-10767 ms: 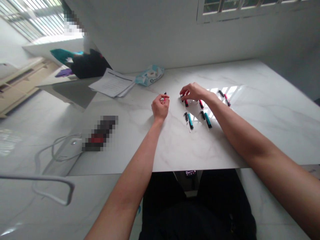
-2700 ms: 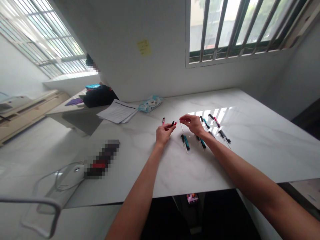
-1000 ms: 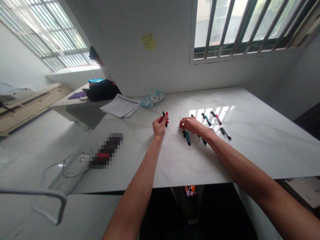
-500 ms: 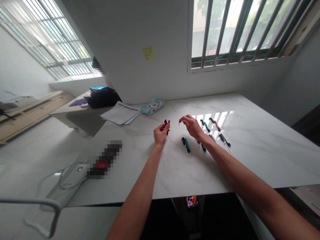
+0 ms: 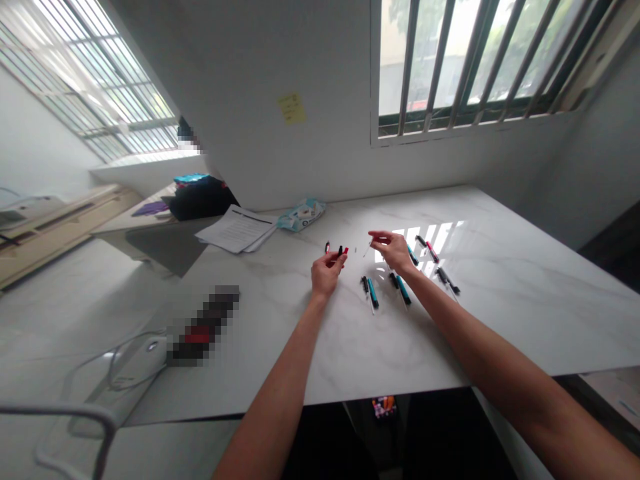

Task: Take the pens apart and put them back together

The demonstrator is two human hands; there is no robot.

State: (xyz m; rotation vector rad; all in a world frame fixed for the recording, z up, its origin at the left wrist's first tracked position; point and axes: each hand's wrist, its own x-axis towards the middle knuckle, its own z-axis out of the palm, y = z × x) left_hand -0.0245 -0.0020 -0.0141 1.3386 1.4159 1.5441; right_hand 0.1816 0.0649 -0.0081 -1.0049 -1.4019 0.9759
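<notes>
My left hand (image 5: 326, 272) is closed in a pinch on red and black pen parts (image 5: 342, 253), whose ends stick up past the fingertips. Just beyond its knuckles is another slim red and black piece (image 5: 327, 247), partly hidden by the hand. To the right, my right hand (image 5: 392, 252) pinches a thin whitish pen refill (image 5: 367, 249) pointing down to the left. A tiny grey bit (image 5: 355, 250) lies between the hands. Teal and black pen parts (image 5: 373, 293) lie nearest, with a similar set (image 5: 403, 291) under my right wrist.
Further right lie a teal pen barrel (image 5: 412, 255), a red and black set (image 5: 431, 251) and a dark set (image 5: 448, 280). Papers (image 5: 237, 229) and a blue-white packet (image 5: 301, 215) rest at the back of the white table (image 5: 350, 353). A blurred dark object (image 5: 205, 330) lies left.
My right hand has drawn back to the right, and the refill in its fingers now shows more fully. My left hand has shifted slightly right, with a red and black piece now apart behind it.
</notes>
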